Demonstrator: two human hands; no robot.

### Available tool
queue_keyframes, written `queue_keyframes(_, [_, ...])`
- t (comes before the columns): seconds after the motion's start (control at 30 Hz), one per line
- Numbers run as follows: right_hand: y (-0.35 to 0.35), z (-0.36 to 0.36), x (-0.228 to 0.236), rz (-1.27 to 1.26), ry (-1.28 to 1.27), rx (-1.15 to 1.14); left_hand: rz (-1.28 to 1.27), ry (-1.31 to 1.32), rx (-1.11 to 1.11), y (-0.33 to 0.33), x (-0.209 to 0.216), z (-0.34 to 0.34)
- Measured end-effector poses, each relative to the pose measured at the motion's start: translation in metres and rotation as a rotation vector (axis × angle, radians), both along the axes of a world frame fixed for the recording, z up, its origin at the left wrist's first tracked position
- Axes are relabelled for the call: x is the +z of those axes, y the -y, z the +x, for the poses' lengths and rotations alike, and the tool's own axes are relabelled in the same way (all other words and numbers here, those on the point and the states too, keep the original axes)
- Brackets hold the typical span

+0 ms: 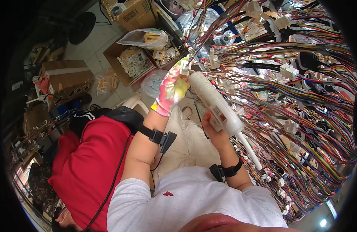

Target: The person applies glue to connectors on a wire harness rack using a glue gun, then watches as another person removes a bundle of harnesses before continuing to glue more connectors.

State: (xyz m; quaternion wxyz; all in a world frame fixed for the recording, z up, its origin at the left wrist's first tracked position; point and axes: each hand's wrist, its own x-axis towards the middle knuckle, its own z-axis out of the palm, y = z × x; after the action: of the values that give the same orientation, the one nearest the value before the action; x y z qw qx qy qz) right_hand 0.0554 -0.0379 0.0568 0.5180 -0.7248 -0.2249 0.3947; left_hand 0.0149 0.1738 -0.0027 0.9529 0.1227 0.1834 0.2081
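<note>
My left hand (172, 87), in a pink, yellow and white glove, reaches up in the middle of the view. Its fingers close on a small white connector (184, 69) at the end of some wires. From below, my bare right hand (214, 127) grips a white cylindrical hand tool (211, 94) with a ribbed front part and a pale label. The tool's ribbed end points at the connector, close to my gloved fingers. A white sleeve (250, 150) runs from its rear end toward the lower right. Part of my right hand is hidden behind the tool.
Dense bundles of coloured wires (321, 83) with white connectors fill the right side. At the upper left, an open cardboard box (126, 79) holds small white parts. A person in a red top (95, 158) sits close on my left. A closed carton (68, 79) stands beyond.
</note>
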Motion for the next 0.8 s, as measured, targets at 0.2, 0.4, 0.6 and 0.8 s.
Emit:
queue_keyframes(0.2, [0.001,0.001,0.0,0.015,-0.064,-0.011,-0.051,0.089,0.017,-0.002,-0.007,0.003])
queue_keyframes(0.4, [0.001,0.003,-0.002,0.044,-0.17,-0.075,-0.076,0.022,0.022,-0.006,-0.008,0.006])
queue_keyframes(0.6, [0.011,0.005,-0.025,0.082,-0.229,-0.027,0.079,-0.072,0.021,-0.004,0.007,0.012])
queue_keyframes(0.8, [0.003,0.004,0.0,0.012,-0.157,0.036,0.026,-0.065,-0.02,-0.007,-0.003,0.008])
